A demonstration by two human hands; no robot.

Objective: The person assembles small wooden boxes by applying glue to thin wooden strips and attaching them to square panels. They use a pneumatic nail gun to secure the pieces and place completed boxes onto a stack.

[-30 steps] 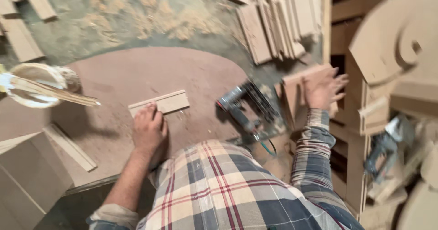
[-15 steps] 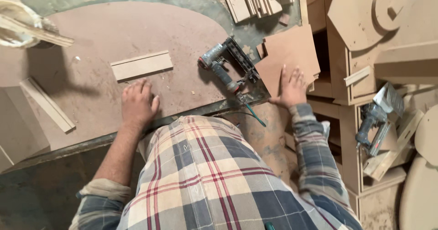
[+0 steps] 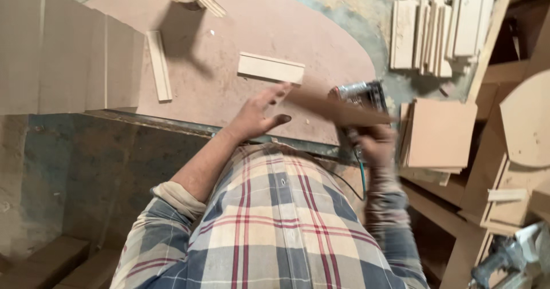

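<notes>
My right hand (image 3: pixel 375 147), blurred by motion, is shut on a thin brown board (image 3: pixel 338 108). The board is held nearly edge-on above the table's near edge. My left hand (image 3: pixel 258 116) is open with fingers spread, and its fingertips reach the board's left end. A nail gun (image 3: pixel 362 93) lies on the round brown tabletop (image 3: pixel 240 25), partly hidden behind the board. A short pale moulded wood piece (image 3: pixel 270 67) lies flat just beyond my left hand.
A narrow wood strip (image 3: pixel 159 73) lies at the table's left, beside tall board panels (image 3: pixel 63 48). A stack of square brown boards (image 3: pixel 441 134) sits to the right. Several pale slats (image 3: pixel 441 31) lie at the far right, and a second power tool (image 3: pixel 504 257) at the lower right.
My right hand has taken a board from the stack on the right and swung it over the table's edge. My left hand has lifted off the table toward it.
</notes>
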